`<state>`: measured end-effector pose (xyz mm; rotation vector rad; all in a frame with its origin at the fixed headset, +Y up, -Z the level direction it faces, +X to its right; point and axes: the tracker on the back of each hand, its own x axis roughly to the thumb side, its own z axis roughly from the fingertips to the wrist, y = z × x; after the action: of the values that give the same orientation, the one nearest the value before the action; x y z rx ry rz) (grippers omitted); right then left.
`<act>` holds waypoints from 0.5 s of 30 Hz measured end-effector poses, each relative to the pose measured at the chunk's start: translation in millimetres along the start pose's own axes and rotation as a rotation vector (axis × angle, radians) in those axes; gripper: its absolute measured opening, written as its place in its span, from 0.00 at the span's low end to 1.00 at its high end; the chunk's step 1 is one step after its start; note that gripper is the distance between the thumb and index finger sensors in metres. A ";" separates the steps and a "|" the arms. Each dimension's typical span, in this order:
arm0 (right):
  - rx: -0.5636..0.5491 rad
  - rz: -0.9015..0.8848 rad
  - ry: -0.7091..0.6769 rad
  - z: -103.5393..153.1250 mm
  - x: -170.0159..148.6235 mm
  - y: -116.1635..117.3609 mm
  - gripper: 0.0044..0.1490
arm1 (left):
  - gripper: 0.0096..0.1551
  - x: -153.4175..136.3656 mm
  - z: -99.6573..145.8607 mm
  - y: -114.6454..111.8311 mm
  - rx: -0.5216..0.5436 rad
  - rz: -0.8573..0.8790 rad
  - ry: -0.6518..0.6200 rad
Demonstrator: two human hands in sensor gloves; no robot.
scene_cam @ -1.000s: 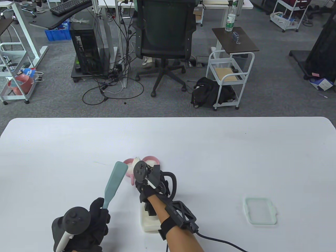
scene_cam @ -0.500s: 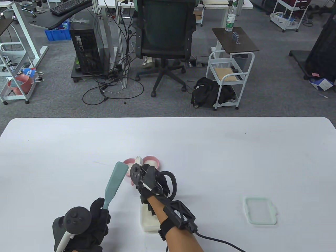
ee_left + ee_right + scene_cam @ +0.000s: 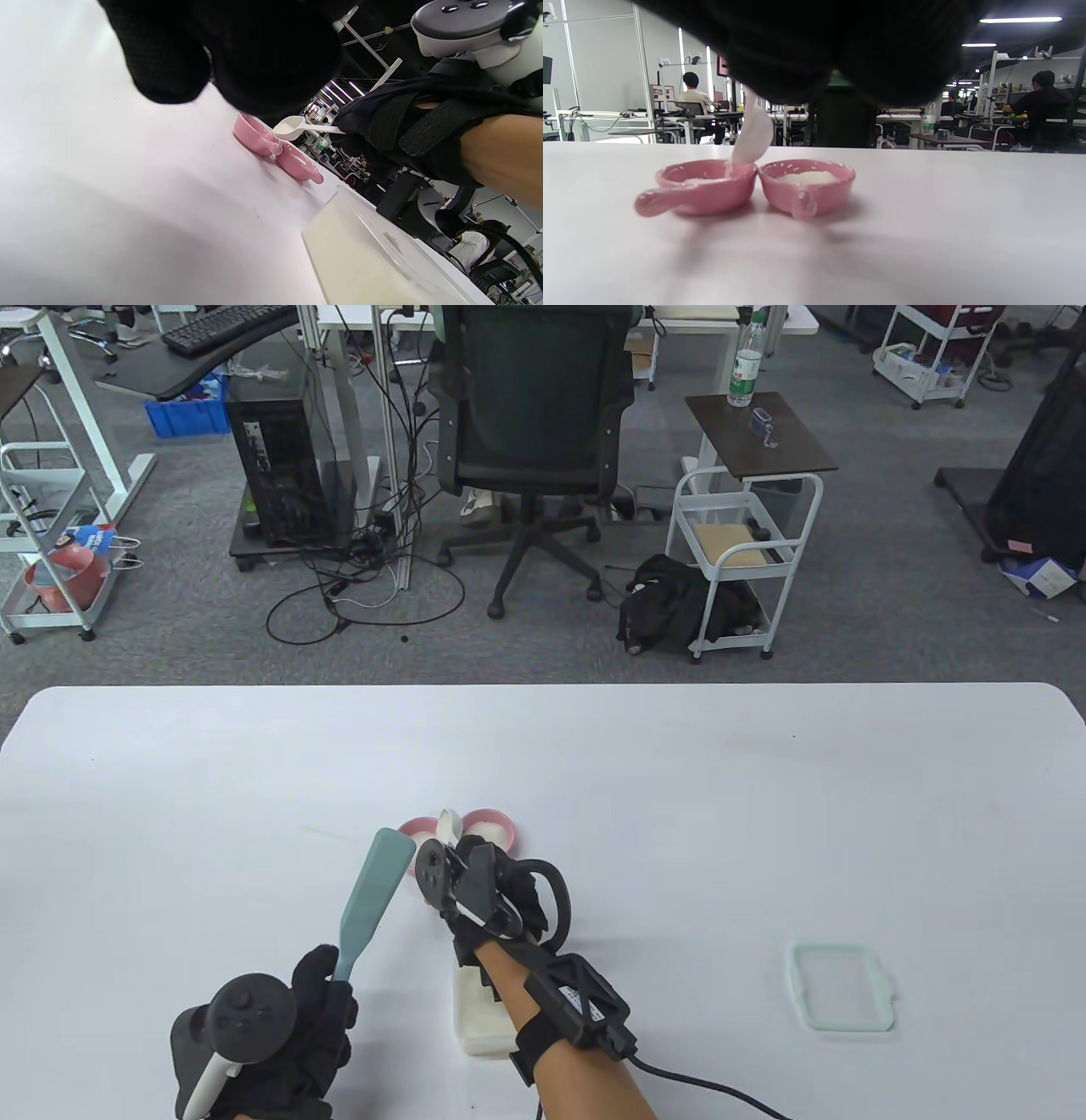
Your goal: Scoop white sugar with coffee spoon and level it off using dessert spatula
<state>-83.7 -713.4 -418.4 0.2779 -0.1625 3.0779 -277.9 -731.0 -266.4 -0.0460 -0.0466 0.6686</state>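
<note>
Scooping is in hand: the right hand (image 3: 496, 891) pinches the coffee spoon (image 3: 292, 127) over the pink sugar dishes (image 3: 755, 186). At seven o'clock, the left hand (image 3: 314, 1010) grips the dessert spatula (image 3: 369, 891), which must next sweep across the spoon's bowl.

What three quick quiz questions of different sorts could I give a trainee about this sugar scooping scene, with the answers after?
1. True or false: the coffee spoon is held by the right hand.
2. Multiple choice: the left hand grips A) a whisk, B) the dessert spatula, C) a cup.
3. Fill in: the spoon's bowl is over the ____ pink dish, as the right wrist view shows them.

Key:
1. True.
2. B; its blade points up and away from the person.
3. Left: the left pink dish, beside the right pink dish; both hold white sugar.
</note>
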 end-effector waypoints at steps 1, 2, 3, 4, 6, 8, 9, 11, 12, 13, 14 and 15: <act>-0.003 0.009 -0.001 -0.6 1.0 0.0 0.27 | 0.36 0.0 0.0 0.0 0.000 0.000 0.000; -0.005 0.019 -0.001 -1.0 1.8 0.0 0.27 | 0.36 0.0 0.0 0.0 -0.001 -0.001 0.000; -0.007 0.024 -0.001 -1.2 2.3 0.0 0.27 | 0.36 0.0 -0.1 0.0 -0.001 -0.001 0.001; -0.009 0.030 -0.001 -1.6 3.0 -0.2 0.27 | 0.36 0.0 -0.1 0.1 -0.002 -0.001 0.001; -0.010 0.033 -0.002 -1.3 3.1 -0.9 0.27 | 0.36 0.0 -0.1 0.2 -0.002 -0.001 0.002; -0.013 0.042 -0.005 -1.1 3.2 -1.7 0.27 | 0.36 0.1 -0.2 0.2 -0.002 -0.001 0.001; -0.015 0.048 -0.004 -1.1 3.2 -2.0 0.27 | 0.36 0.2 -0.4 0.1 -0.003 -0.002 0.001; -0.017 0.057 -0.006 -0.3 2.9 -3.2 0.27 | 0.36 0.4 -0.3 0.1 -0.003 -0.002 0.001; -0.018 0.059 -0.006 0.4 2.4 -3.3 0.27 | 0.36 0.5 -0.3 0.0 -0.004 -0.002 0.000; -0.019 0.062 -0.007 0.9 1.8 -3.4 0.27 | 0.36 0.7 -0.2 0.0 -0.004 -0.002 -0.001; -0.022 0.067 -0.010 2.0 1.1 -3.8 0.27 | 0.36 0.7 -0.2 0.0 -0.003 -0.003 -0.002; -0.023 0.069 -0.012 2.4 0.9 -4.1 0.27 | 0.36 0.6 -0.3 0.0 -0.003 -0.003 -0.002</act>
<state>-83.9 -709.6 -415.5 0.2954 -0.2125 3.1405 -277.4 -730.6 -266.6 -0.0480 -0.0498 0.6655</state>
